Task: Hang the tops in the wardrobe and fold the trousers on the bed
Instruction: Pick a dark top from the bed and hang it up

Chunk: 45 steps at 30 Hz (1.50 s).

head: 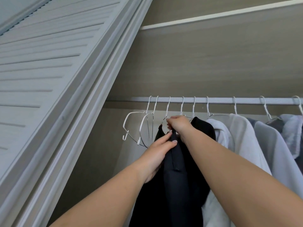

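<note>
Left hand (154,154) grips our black fabric top (178,177); right hand (177,126) pinches its strap at the white wire hanger (167,112). Risk: strap slips off.

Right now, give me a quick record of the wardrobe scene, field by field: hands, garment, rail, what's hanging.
left hand: grips the black top
right hand: pinches the top's upper edge by a white hanger
rail: white, horizontal
empty hangers: two, left of the black top
hung clothes: white and grey tops to the right
door: louvred door at left
</note>
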{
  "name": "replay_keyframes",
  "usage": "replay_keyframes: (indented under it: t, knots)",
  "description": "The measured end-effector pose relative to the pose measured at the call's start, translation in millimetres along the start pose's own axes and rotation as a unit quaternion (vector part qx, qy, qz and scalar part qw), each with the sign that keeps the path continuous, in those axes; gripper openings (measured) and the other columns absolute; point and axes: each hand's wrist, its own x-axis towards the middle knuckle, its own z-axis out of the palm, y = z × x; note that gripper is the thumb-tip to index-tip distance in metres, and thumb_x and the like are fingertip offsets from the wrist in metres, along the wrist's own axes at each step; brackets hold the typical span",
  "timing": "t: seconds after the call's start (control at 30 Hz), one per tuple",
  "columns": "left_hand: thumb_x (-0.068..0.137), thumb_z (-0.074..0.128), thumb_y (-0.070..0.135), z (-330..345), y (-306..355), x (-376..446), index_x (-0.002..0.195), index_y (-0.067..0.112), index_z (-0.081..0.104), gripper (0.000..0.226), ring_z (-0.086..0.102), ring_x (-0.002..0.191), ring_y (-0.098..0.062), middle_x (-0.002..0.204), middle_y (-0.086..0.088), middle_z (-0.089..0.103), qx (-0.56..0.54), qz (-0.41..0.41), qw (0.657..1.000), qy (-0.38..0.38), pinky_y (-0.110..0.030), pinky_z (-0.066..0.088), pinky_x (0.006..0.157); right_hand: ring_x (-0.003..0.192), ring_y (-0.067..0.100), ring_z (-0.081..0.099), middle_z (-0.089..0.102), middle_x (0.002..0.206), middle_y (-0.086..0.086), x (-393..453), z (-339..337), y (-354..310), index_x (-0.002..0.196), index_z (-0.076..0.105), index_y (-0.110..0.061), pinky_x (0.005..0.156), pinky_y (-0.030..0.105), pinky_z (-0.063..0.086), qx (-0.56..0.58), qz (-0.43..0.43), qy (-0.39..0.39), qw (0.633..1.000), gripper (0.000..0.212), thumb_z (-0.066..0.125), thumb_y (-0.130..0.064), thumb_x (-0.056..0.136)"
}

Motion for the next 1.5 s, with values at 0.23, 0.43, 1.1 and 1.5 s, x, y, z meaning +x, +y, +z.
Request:
replay_keyframes:
  t: [0.23,0.43,1.1,1.5]
  knots:
    - [0.094,0.053,0.025,-4.3,15.0,-26.1,0.133,0.032,0.053,0.039,0.064,0.11,-0.012,0.117,0.006,0.068,0.001,0.034,0.999,0.033,-0.034,0.048,0.099,0.117,0.015,0.05,0.047,0.142,0.003,-46.3,2.7,-9.6,0.143,0.041,-0.019,0.09,0.023,0.036,0.119,-0.104,0.025,0.987,0.05,0.051,-0.026,0.094]
    - [0.098,0.046,0.027,-9.3,15.9,-101.7,0.127,0.028,0.059,0.032,0.06,0.117,-0.018,0.123,0.001,0.066,0.039,0.023,0.997,0.055,-0.04,0.046,0.102,0.104,0.014,0.064,0.067,0.113,-0.004,-150.1,22.9,31.0,0.12,0.06,-0.029,0.095,0.042,0.051,0.261,-0.082,-0.08,0.959,0.028,0.056,-0.027,0.092]
    - [0.086,0.056,0.038,19.5,56.0,-483.3,0.114,0.032,0.064,0.03,0.059,0.115,-0.008,0.118,0.007,0.068,0.165,-0.157,0.872,0.432,-0.036,0.044,0.099,0.119,0.008,0.05,0.047,0.14,-0.003,-488.3,79.3,64.7,0.139,0.042,-0.028,0.103,0.034,0.04,0.394,0.153,-0.383,0.822,0.05,0.06,-0.028,0.092]
    - [0.089,0.058,0.035,145.9,171.5,-843.8,0.113,0.031,0.065,0.025,0.064,0.109,-0.008,0.116,0.005,0.069,0.172,-0.146,0.664,0.713,-0.035,0.047,0.089,0.117,0.009,0.052,0.053,0.133,-0.003,-787.7,65.5,-67.2,0.13,0.051,-0.028,0.104,0.038,0.043,0.339,0.09,-0.685,0.638,0.039,0.059,-0.031,0.092]
